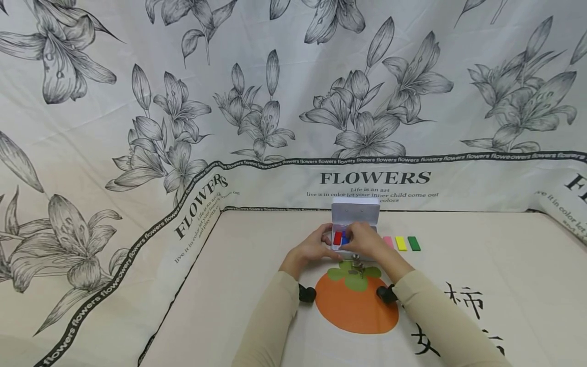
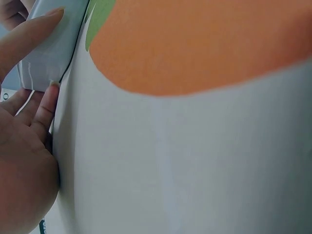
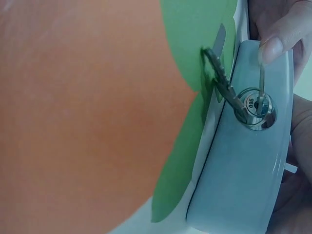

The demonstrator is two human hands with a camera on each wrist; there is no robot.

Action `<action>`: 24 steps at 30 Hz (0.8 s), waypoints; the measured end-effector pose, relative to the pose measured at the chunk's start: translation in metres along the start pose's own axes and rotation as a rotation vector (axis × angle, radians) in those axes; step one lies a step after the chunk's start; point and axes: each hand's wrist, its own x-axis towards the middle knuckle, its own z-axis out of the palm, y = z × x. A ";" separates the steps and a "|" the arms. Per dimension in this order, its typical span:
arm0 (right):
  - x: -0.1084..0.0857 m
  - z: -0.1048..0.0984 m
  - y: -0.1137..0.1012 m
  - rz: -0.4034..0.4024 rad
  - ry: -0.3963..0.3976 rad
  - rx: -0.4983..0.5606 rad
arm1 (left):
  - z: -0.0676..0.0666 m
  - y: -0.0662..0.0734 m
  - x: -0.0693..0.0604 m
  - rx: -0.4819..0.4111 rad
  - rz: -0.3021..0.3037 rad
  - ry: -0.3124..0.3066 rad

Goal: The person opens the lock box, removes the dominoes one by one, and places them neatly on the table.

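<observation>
My left hand (image 1: 315,245) grips the white box (image 3: 239,180), lower centre of the head view, apparently to steady it; the raised lid (image 1: 355,211) exposes a red block (image 1: 338,238) and a blue block (image 1: 345,238). My right hand (image 1: 365,239) dips inside; whether it pinches anything, I cannot tell.

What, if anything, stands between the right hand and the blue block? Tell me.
Nothing visible: the lid of the white box stands raised, and the right hand reaches inside to the blue block. The red block lies left of it.
</observation>
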 end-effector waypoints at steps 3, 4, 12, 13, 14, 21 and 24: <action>0.000 0.000 0.000 -0.014 0.001 0.006 | 0.000 0.000 0.000 -0.002 0.004 0.001; -0.001 0.000 0.000 -0.020 0.003 0.008 | 0.000 0.000 0.000 -0.003 0.007 0.001; -0.005 -0.004 0.001 -0.076 0.026 0.023 | 0.000 0.000 0.000 0.009 0.010 0.007; -0.006 -0.004 0.001 -0.085 0.030 0.023 | 0.000 0.000 0.000 0.008 0.009 0.007; -0.006 -0.005 0.001 -0.089 0.035 0.031 | 0.000 0.000 0.000 0.007 0.008 0.007; -0.013 -0.010 0.002 -0.100 0.042 0.095 | 0.000 -0.001 0.001 0.006 0.002 0.004; -0.018 -0.013 0.001 -0.092 0.041 0.123 | 0.000 -0.001 0.000 0.004 -0.002 0.004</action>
